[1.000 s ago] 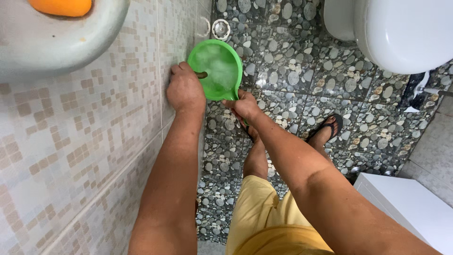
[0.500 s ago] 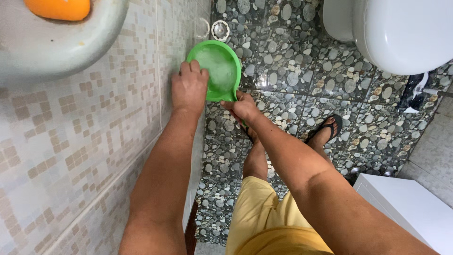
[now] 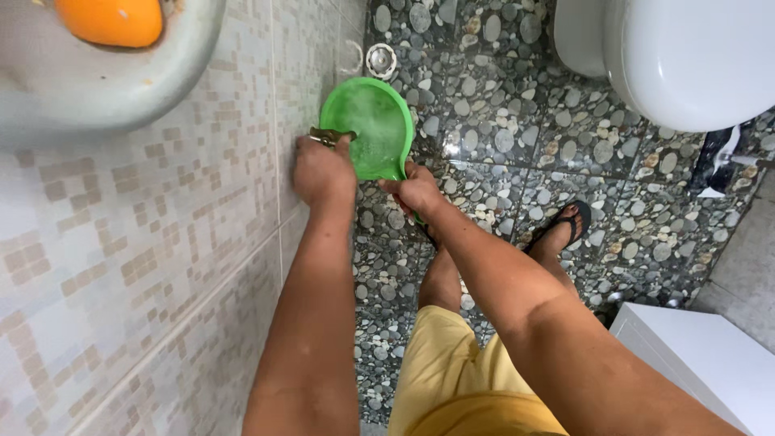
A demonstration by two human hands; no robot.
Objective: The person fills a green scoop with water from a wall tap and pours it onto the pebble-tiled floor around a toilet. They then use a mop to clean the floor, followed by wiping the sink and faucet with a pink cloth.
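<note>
A round green plastic dipper [image 3: 372, 126] with water in it hangs above the pebble-pattern floor, close to the tiled wall. My right hand [image 3: 418, 191] grips its handle at the lower rim. My left hand [image 3: 323, 167] is closed around a small metal tap [image 3: 325, 136] that sticks out of the wall at the dipper's left rim. The tap's spout reaches over the water.
A grey wall basin [image 3: 121, 89] with an orange soap bar [image 3: 111, 19] hangs at top left. A white toilet [image 3: 686, 56] stands at top right, a floor drain [image 3: 381, 60] beyond the dipper, a white cabinet [image 3: 710, 363] at bottom right. My sandalled foot [image 3: 563, 228] rests on the floor.
My left hand slid down from over the dipper's rim, so the tap now shows above its fingers. The dipper and my right hand stayed nearly still.
</note>
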